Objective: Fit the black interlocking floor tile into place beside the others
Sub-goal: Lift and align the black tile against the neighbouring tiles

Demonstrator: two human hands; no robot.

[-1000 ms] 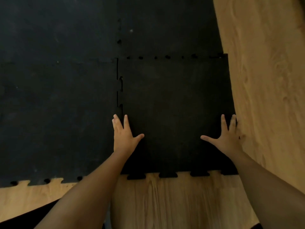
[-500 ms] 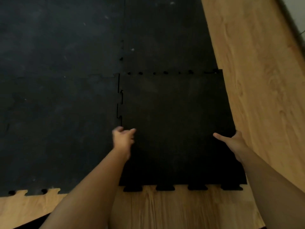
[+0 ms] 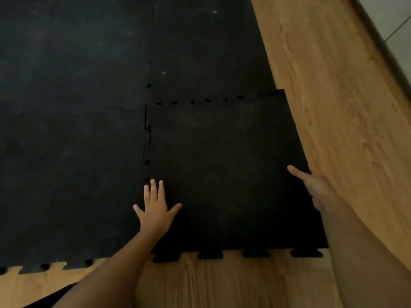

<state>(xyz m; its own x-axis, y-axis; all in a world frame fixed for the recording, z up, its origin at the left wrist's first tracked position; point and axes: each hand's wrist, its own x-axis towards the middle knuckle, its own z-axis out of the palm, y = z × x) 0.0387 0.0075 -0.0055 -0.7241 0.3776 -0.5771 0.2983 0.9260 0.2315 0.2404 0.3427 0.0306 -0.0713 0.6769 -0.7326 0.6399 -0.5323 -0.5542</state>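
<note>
The loose black interlocking tile [image 3: 224, 170] lies on the floor at centre right, its toothed near edge over bare wood. Its left and far edges meet the laid black tiles [image 3: 71, 152], with small gaps showing along both seams. My left hand [image 3: 155, 207] lies flat with fingers spread on the tile's near left part, by the left seam. My right hand [image 3: 315, 187] grips the tile's right edge, thumb on top and fingers hidden under or behind the edge.
Wood-grain flooring [image 3: 344, 130] runs along the right and near sides. A dark baseboard and pale wall [image 3: 395, 30] sit at the top right. The left laid tile's toothed near edge [image 3: 44, 266] shows at the lower left.
My left hand has gone from curled at the left seam to flat with fingers spread. My right hand has shifted from flat on top to gripping the right edge. The view has shifted slightly.
</note>
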